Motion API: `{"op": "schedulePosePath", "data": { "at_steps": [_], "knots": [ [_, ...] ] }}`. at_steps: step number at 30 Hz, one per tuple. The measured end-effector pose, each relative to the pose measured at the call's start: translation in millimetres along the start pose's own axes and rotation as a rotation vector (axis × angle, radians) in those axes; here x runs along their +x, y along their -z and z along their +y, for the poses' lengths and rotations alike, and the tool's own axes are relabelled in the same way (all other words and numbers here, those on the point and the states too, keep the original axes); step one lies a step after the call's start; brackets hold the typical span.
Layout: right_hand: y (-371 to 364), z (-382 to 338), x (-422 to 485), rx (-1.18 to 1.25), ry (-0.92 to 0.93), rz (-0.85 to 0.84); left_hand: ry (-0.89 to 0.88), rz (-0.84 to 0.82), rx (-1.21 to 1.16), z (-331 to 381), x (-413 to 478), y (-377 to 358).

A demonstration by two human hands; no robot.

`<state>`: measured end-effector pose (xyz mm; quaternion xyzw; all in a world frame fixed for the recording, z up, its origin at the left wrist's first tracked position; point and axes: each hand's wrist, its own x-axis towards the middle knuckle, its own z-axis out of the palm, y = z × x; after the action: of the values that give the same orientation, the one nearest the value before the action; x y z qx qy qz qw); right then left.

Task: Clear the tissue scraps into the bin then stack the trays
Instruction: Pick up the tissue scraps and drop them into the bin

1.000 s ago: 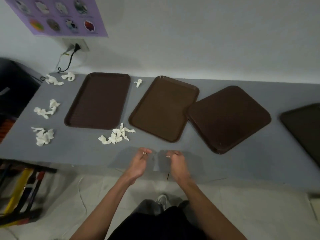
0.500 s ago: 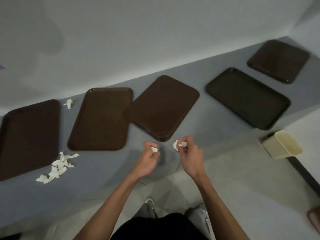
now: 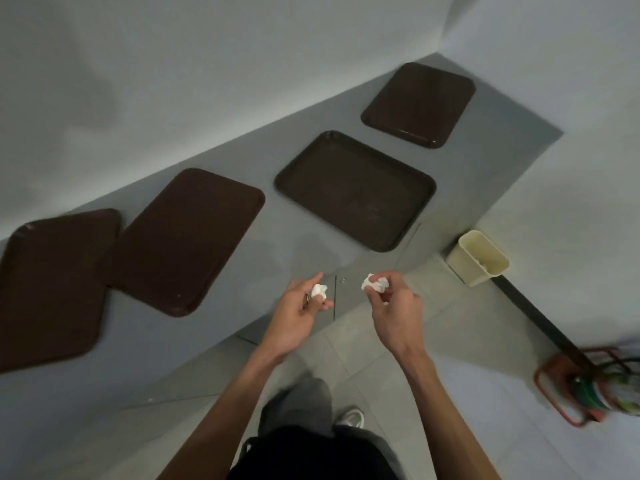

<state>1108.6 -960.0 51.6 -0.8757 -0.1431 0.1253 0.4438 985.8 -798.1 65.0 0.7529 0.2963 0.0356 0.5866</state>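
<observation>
A grey counter (image 3: 284, 244) set along a wall is shown, bearing four brown trays in a row. The leftmost tray (image 3: 48, 289) and the second tray (image 3: 187, 240) are seen with their edges meeting. The third tray (image 3: 353, 190), lying rim upward, and the fourth tray (image 3: 419, 103), at the far right end, are set apart from each other and from the first two. A cream bin (image 3: 460, 268) is placed on the floor just beside the counter's front edge, near the third tray, with its mouth upward. Both hands are held above the counter's front edge, apart from the bin. By the left hand (image 3: 294, 317) a crumpled white left tissue scrap (image 3: 319, 290) is pinched between thumb and fingers. The fingers of the right hand (image 3: 394, 313) are curled round the right tissue scrap (image 3: 374, 283). The two scraps are held near each other without touching.
</observation>
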Motion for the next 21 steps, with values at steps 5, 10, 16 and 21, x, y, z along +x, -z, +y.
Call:
{"op": "schedulePosePath", "data": {
  "at_steps": [5, 10, 16, 21],
  "knots": [
    [69, 47, 47, 0.027, -0.014, 0.066, -0.033, -0.027, -0.015, 34, 50, -77],
    [122, 94, 113, 0.06, -0.077, 0.092, -0.036, -0.008, -0.032, 69, 114, -151],
    [193, 142, 197, 0.037, -0.09, 0.127, -0.028, -0.06, 0.011, 111, 210, -252],
    [259, 189, 274, -0.018, -0.192, 0.167, -0.045, -0.173, 0.05, 145, 282, -336]
  ]
}}
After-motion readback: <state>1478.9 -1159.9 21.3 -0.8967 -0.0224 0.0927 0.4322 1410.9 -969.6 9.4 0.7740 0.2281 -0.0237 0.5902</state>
